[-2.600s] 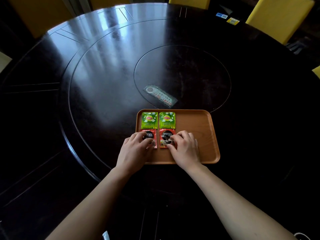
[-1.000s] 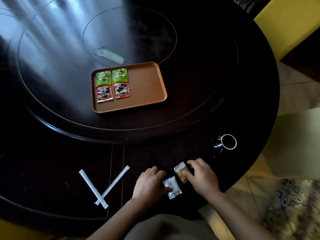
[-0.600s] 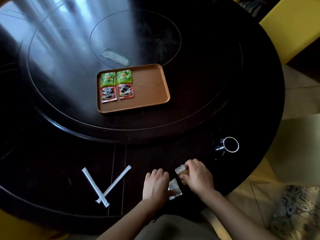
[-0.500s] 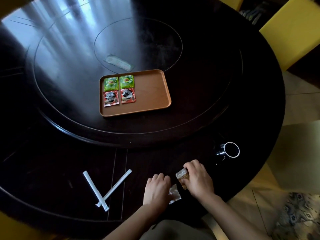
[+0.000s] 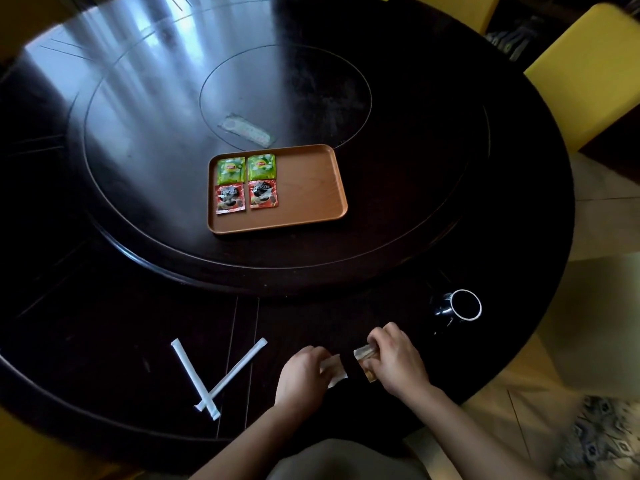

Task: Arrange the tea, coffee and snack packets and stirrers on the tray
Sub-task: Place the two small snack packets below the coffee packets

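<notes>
A brown tray (image 5: 311, 188) sits on the turntable with two green tea packets (image 5: 231, 170) (image 5: 261, 167) above two red coffee packets (image 5: 230, 199) (image 5: 263, 194) in its left half. At the near table edge my left hand (image 5: 303, 375) is closed on a white snack packet (image 5: 335, 370). My right hand (image 5: 394, 360) grips a brown snack packet (image 5: 363, 355). Two white wrapped stirrers (image 5: 194, 377) (image 5: 235, 370) lie crossed on the table to the left of my hands.
A black mug with a white rim (image 5: 460, 305) stands on the table right of my hands. A clear wrapper (image 5: 247, 130) lies on the turntable beyond the tray. Yellow chairs (image 5: 588, 71) stand at the far right.
My hands left the coffee packets on the tray and came back to the near edge. Each hand closed on a snack packet and lifted it slightly.
</notes>
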`<move>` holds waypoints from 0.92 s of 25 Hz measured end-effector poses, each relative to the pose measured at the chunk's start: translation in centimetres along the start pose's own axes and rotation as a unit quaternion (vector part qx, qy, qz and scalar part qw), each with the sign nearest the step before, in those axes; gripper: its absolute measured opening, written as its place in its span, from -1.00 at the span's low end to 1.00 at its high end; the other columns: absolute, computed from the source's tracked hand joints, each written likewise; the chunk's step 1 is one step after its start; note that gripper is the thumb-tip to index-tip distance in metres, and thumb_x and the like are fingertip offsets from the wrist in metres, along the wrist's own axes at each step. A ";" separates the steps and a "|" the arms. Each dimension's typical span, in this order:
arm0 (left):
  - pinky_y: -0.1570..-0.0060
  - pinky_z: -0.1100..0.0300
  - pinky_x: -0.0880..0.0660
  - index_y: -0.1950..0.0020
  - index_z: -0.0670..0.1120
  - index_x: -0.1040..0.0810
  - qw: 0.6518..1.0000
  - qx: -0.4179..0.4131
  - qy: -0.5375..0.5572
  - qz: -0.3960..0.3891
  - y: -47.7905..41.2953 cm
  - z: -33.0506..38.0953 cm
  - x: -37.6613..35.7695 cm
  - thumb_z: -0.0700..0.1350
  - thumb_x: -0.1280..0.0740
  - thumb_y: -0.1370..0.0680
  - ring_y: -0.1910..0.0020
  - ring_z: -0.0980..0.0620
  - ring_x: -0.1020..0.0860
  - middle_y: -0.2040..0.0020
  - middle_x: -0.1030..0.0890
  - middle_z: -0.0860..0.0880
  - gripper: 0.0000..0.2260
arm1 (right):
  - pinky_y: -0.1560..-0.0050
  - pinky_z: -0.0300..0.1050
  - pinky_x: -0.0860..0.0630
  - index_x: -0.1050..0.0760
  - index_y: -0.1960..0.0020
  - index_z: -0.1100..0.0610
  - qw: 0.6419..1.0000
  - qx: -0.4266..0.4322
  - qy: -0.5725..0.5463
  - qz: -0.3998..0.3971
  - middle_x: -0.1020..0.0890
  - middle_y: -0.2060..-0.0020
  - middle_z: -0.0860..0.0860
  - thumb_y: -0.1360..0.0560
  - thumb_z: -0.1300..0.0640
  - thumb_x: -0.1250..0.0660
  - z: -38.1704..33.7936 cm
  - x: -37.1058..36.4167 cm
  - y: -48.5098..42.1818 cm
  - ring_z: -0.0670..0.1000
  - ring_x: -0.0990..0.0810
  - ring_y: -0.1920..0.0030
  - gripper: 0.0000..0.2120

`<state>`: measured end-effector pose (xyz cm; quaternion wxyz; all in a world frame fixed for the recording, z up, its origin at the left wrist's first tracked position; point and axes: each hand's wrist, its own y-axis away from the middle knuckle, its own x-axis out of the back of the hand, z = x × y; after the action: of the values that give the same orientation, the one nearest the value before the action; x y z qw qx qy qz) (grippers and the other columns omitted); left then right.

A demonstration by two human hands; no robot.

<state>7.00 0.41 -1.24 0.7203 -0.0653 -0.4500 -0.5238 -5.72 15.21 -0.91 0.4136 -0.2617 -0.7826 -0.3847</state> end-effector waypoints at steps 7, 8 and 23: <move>0.33 0.37 -0.51 0.05 0.02 -0.67 0.981 0.100 0.167 -0.025 -0.2 0.1 2.0 -0.09 -0.46 -0.49 0.26 0.17 -0.65 0.22 -0.69 0.06 -0.95 | 0.18 -0.29 -0.49 -0.53 0.05 0.06 1.000 0.000 -0.005 0.013 -0.51 0.11 -0.09 -0.55 0.03 -0.34 0.2 0.5 -0.7 -0.10 -0.52 0.11 -0.90; 0.32 0.37 -0.52 0.05 0.03 -0.67 0.978 0.104 0.177 -0.021 -0.2 0.1 2.4 -0.09 -0.46 -0.50 0.25 0.16 -0.65 0.22 -0.69 0.06 -0.94 | 0.18 -0.27 -0.49 -0.53 0.07 0.06 1.000 0.000 0.005 0.010 -0.51 0.11 -0.09 -0.56 0.03 -0.33 0.3 0.7 -0.8 -0.10 -0.52 0.12 -0.89; 0.27 0.13 -0.60 0.11 -0.06 -0.72 0.909 0.137 0.373 0.129 -0.5 -1.4 11.8 -0.17 -0.39 -0.58 0.27 -0.02 -0.69 0.24 -0.73 -0.09 -0.87 | 0.28 -0.20 -0.65 -0.67 0.06 0.05 0.944 -0.024 -0.323 0.058 -0.71 0.17 -0.04 -0.49 0.17 -0.45 -5.4 8.2 -1.1 -0.09 -0.71 0.27 -0.94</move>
<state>8.01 -8.82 6.20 0.8987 0.1769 -0.2040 -0.3457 -8.39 10.90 7.58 0.1542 -0.4264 -0.8483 -0.2735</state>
